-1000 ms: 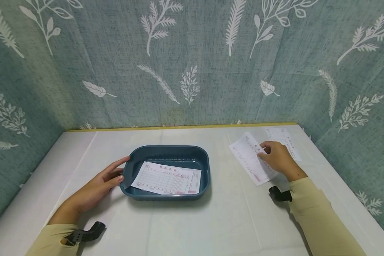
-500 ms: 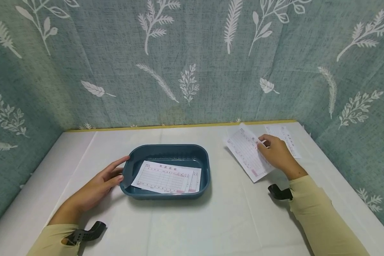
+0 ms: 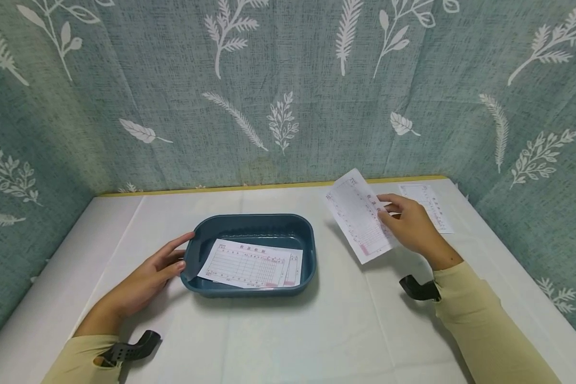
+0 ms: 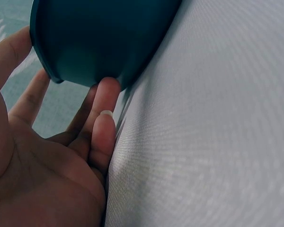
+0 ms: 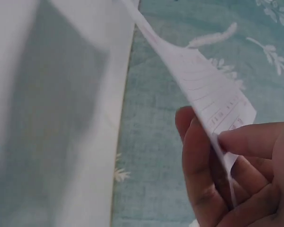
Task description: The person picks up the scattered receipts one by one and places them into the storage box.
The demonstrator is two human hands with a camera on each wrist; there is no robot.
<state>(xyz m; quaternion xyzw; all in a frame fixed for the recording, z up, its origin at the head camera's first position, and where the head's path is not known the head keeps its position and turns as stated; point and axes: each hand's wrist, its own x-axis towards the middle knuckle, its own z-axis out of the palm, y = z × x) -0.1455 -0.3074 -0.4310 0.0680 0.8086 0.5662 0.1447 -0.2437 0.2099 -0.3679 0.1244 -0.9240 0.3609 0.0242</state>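
My right hand [image 3: 410, 221] pinches a printed paper receipt [image 3: 357, 213] between thumb and fingers. The slip hangs tilted above the table, and in the right wrist view the receipt [image 5: 217, 90] bends slightly along its length. My left hand [image 3: 146, 277] rests its fingertips against the left end of a dark blue rectangular tray [image 3: 309, 240]. From the left wrist, the fingers [image 4: 106, 101] look fairly straight where they touch the tray's outer wall [image 4: 94, 42]. Inside the tray lie overlapping receipts [image 3: 249, 264]; how many is unclear.
Another receipt [image 3: 427, 208] lies flat on the white tabletop [image 3: 288, 336] at the far right, beyond my right hand. A yellow strip [image 3: 197, 189] marks the back edge. Green leaf-patterned cloth [image 3: 182, 69] encloses the back and sides.
The receipt in my right hand has risen off the table and moved a little left, with its shadow now beneath it. The left hand and the tray keep their places.
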